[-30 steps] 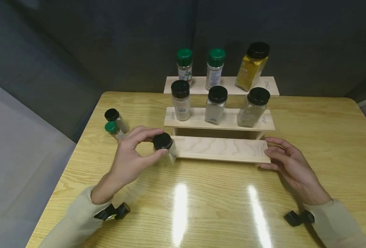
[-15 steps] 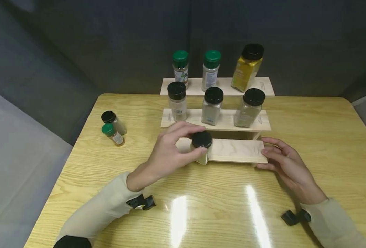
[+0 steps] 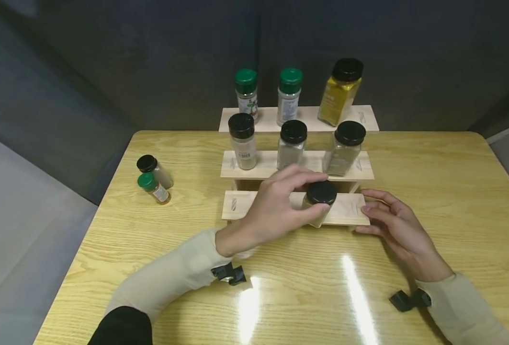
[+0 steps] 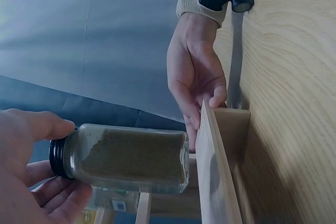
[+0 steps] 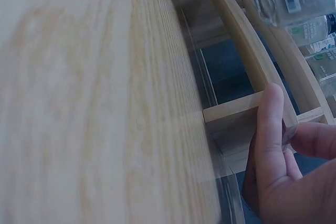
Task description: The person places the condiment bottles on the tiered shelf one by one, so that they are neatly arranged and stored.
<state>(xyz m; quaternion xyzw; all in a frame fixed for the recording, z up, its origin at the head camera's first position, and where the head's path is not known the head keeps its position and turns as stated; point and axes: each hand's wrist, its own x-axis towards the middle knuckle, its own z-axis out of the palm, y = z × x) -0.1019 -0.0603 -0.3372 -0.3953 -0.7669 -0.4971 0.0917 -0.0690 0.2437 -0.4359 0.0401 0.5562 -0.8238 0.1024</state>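
My left hand (image 3: 276,206) grips a clear glass spice jar (image 4: 126,156) by its black lid, thumb on one side and fingers on the other. Greyish-green powder fills most of the jar. It is over the right half of the lowest shelf (image 3: 241,203) of a pale wooden tiered rack, and the left wrist view shows a small gap between its base and the board. My right hand (image 3: 398,232) holds the right end of that shelf, thumb on top and fingers around the edge. The right wrist view shows the same thumb (image 5: 270,114) pressing on the board.
Three black-lidded jars, one a tall shaker (image 3: 245,151), stand on the middle shelf (image 3: 265,165). The top shelf (image 3: 314,115) bears two green-capped bottles (image 3: 288,108) and a yellow jar (image 3: 338,103). At left on the table stand a black-capped jar (image 3: 163,176) and a small green-capped bottle (image 3: 161,194).
My left hand has carried the jar rightward from the lowest shelf's left end to over its right half. The right hand keeps its hold on the shelf end.
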